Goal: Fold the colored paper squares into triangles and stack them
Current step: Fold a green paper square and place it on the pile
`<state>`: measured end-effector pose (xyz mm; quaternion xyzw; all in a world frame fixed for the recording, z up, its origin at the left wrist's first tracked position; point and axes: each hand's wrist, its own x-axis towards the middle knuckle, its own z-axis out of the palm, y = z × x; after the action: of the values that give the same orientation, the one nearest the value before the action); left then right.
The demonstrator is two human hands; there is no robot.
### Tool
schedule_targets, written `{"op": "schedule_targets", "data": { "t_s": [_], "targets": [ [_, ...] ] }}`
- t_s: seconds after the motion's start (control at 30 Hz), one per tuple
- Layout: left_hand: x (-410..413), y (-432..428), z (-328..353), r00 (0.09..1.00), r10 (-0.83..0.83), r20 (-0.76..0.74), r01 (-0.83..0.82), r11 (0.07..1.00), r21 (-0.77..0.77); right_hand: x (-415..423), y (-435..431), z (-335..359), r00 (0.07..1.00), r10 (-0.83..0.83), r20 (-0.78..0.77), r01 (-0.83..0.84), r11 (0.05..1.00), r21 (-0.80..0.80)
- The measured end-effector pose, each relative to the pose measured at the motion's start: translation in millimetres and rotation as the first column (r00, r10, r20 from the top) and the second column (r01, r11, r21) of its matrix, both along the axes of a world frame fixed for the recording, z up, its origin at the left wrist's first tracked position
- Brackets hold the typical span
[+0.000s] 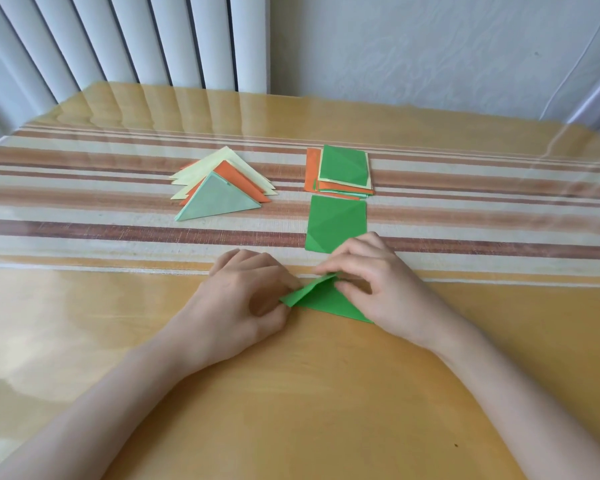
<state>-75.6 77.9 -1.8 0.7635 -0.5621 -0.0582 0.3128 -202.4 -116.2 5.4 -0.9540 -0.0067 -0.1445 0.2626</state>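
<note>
Bright, soft daylight; pale glare on the glossy table; wide-angle bending at edges

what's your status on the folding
Hands: left hand and right hand both pinch green paper, half folded. Finished triangle stack ahead left. Nothing in the way.

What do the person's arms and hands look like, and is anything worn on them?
The left hand and right hand are bare: no gloves, rings, watch or bracelet show. The left forearm and right forearm are bare too; no sleeve is in view.
</note>
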Motion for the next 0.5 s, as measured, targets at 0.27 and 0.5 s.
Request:
{"op": "schedule_targets", "data": {
  "t_s": [0.27,0.5],
  "targets": [
    [-8,9,6,0.992,-0.022,0.124,0.021,1.000,0.010,-14,0,-6,1.000,0.015,0.000,-0.015,0.962,-0.271],
    [-8,9,8,0.973,-0.022,0.231,0.025,1.000,-0.010,-10,7,-8,0.997,-0.035,0.071,0.061,0.917,-0.394]
  ]
}}
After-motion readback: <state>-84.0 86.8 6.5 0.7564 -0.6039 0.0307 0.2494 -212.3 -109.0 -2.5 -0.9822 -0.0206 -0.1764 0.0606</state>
